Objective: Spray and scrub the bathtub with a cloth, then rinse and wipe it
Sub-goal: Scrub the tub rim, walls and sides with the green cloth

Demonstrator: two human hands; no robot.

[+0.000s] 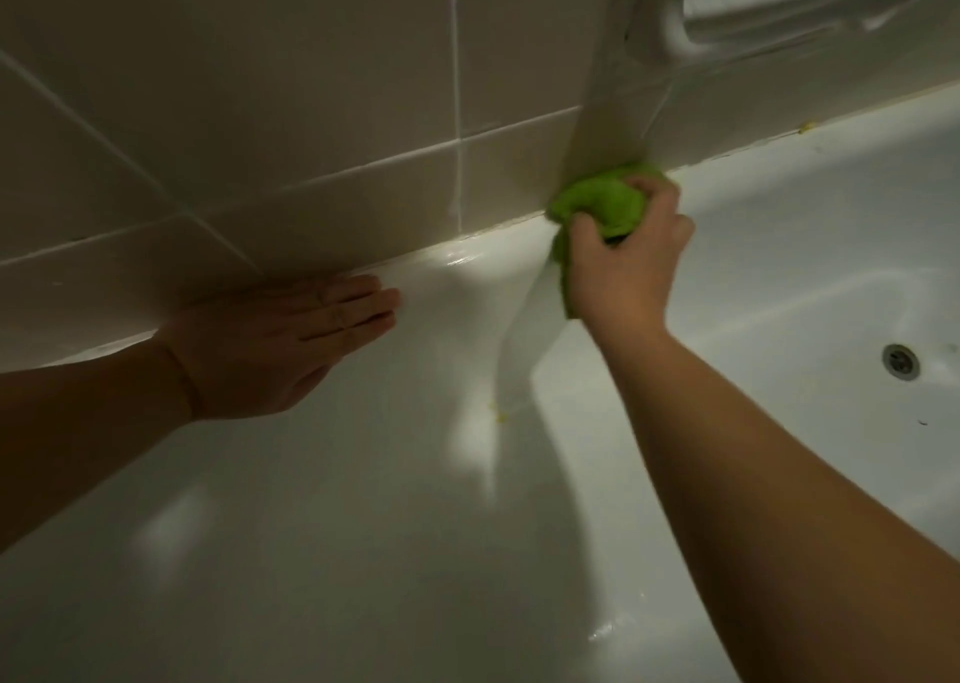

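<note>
Across the lower frame, a white bathtub [322, 552] is gleaming wet below the tiled wall [249, 111]. At left centre, the left hand [280, 339] is bracing flat, fingers straight. Right of centre, the right hand [623, 261] is gripping a bunched green cloth [597, 204], pressing it where rim meets wall, with the seam running on toward upper right.

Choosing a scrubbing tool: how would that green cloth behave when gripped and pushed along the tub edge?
Probably floppy: the green cloth bunches in the right hand and a flap hangs below. Likely light. It may slide easily on the glossy bathtub.
</note>
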